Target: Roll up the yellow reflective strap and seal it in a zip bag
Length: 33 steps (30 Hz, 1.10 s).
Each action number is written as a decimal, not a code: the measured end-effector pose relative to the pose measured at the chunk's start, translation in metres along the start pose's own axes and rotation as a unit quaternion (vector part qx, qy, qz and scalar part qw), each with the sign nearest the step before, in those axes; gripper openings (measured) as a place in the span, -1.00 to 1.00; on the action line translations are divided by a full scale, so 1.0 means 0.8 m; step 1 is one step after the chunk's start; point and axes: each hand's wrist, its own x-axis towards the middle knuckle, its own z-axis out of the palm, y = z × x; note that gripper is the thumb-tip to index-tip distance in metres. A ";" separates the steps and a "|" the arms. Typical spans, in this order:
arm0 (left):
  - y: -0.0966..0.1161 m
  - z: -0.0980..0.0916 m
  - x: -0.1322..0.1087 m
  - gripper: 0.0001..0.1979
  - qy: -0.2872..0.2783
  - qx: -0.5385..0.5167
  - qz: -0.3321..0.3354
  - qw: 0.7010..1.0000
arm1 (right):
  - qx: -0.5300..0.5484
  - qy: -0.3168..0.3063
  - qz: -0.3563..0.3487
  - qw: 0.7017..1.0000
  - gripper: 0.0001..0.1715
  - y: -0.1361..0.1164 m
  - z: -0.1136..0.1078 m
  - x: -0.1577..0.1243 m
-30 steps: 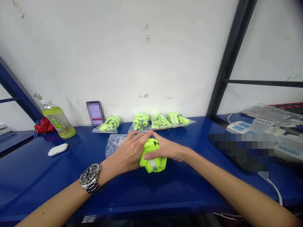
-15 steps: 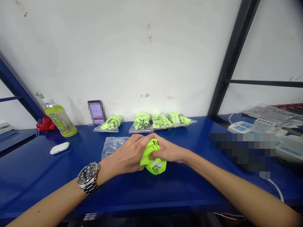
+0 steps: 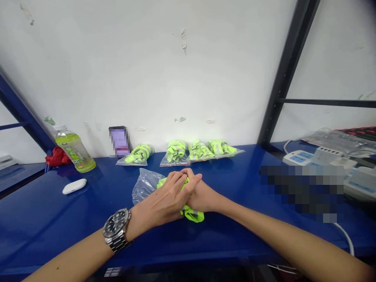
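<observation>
So, fabric bundle (image 3: pixel 194 215) is squeezed between the two hands over the near-middle of the blue table (image 3: pixel 235 231). Left hand (image 3: pixel 166 197) presses on it from the left, fingers lapping over right hand (image 3: pixel 202 196), which clasps the other side; both grips are closed on cloth, though the undersides are hidden. Can't tell if it touches the table.

Handling guess: light, soft, not fragile, maybe a bit slick, likely to spring open if let go. Best hold is both palms round the middle, loose folds tucked in.

Vs half a second ago: right thumb and silver strip no longer face the camera, hands cover most of the bundle, one loop droops at lower right, and yellow-green now shows beyond the left hand, by the clear bag (image 3: pixel 143 187). In it or beside it: unclear.
</observation>
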 end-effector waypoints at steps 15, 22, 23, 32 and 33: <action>-0.031 -0.023 -0.002 -0.24 0.011 0.061 -0.074 0.995 | 0.279 0.073 0.222 0.931 -0.37 -0.005 -0.029 -0.004; -0.051 0.006 -0.016 -0.33 0.056 0.089 -0.130 0.986 | 0.029 0.119 0.137 0.983 -0.48 -0.006 -0.032 -0.006; -0.051 0.008 -0.017 -0.33 0.068 0.096 -0.127 0.985 | 0.005 0.129 0.126 0.984 -0.44 -0.007 -0.032 -0.007; -0.032 0.017 -0.005 -0.58 0.137 0.101 -0.062 0.984 | -0.141 0.074 -0.041 0.986 -0.56 -0.003 -0.012 -0.014; -0.030 0.018 -0.004 -0.58 0.135 0.101 -0.054 0.984 | -0.148 0.072 -0.051 0.985 -0.56 -0.003 -0.012 -0.014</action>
